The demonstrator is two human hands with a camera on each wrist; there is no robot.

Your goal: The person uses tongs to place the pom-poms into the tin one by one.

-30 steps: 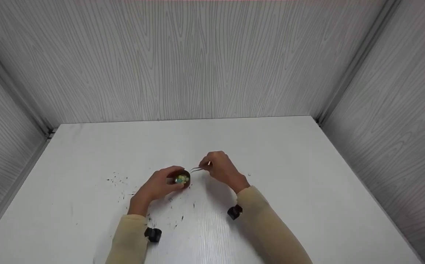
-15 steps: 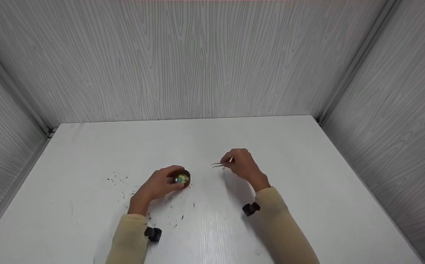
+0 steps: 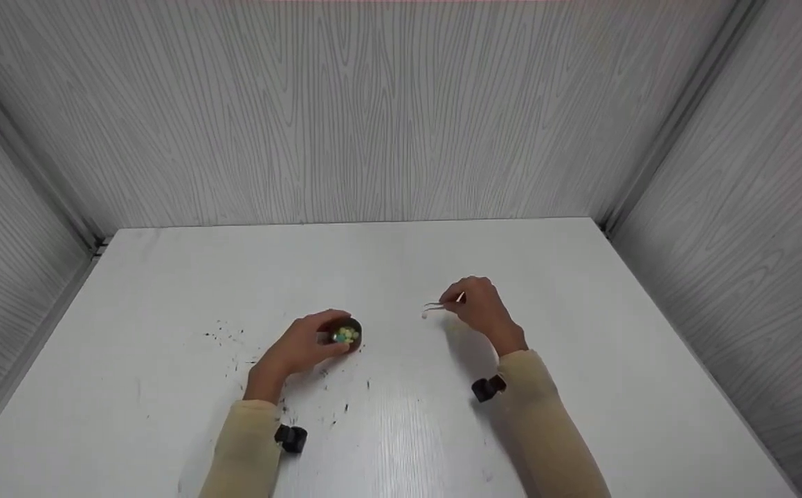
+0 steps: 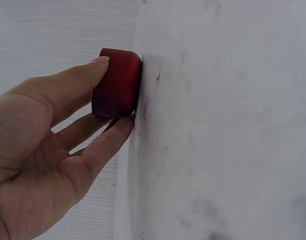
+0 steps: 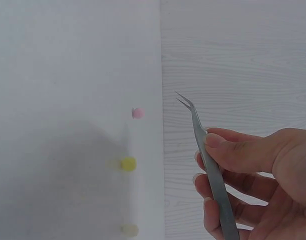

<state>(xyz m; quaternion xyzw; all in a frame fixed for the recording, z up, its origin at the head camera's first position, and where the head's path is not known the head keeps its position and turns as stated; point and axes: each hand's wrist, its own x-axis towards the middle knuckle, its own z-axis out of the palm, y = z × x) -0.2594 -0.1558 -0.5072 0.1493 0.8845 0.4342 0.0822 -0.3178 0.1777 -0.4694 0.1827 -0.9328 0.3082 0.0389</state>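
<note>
My left hand holds a small round bowl on the table, thumb and fingers spread around its dark red wall. Yellow, green and teal bead-like pieces lie inside it in the head view. To the right, my right hand pinches metal tweezers between thumb and fingers. Their bent tips stand slightly apart with nothing between them. In the right wrist view a small pink piece lies on the table left of the tips. A yellow piece and a pale one are below it.
Dark specks and marks are scattered over the left and middle of the white table. Wood-grained panels stand at the back and both sides. A black wrist camera sits on each sleeve.
My right hand has moved right with the tweezers, away from the bowl, to above the loose pieces. My left hand keeps holding the bowl in the same place.
</note>
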